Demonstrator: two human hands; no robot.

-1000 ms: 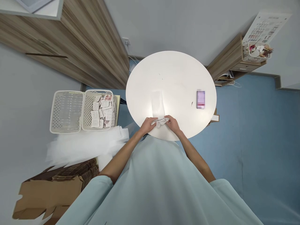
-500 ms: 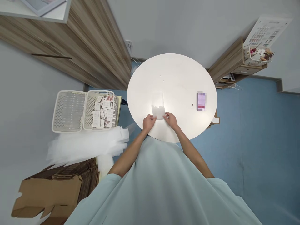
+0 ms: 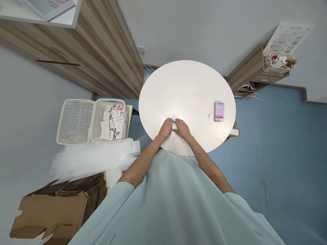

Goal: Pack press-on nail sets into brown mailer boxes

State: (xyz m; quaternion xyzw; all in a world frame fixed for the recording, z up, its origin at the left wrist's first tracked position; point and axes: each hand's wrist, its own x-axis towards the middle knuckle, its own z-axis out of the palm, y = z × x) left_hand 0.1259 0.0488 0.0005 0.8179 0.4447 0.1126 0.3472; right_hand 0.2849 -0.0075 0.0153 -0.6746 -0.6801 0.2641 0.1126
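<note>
A thin white translucent bag [image 3: 175, 108] lies flat near the front of the round white table [image 3: 196, 78]. My left hand [image 3: 166, 128] is closed on its near part from the left, fingers curled. From the right, my right hand [image 3: 183, 128] grips the same part, with its fingertips almost touching those of the left. Between the hands only a small white patch of the bag shows; the rest of its near end is hidden under my fingers. A purple box [image 3: 219, 111], blurred out, stands apart at the table's right side.
Left of the table are a white basket [image 3: 93, 136] of small printed packets and a basket [image 3: 61, 131] of clear plastic pieces. Nearer lie stacked white translucent sheets [image 3: 94, 156] and flattened cardboard boxes [image 3: 56, 211]. A wooden cabinet [image 3: 107, 51] stands at back left.
My hands have moved inward and slightly away from me, from the bag's near corners to its middle. The greyish near part of the bag is now covered by them.
</note>
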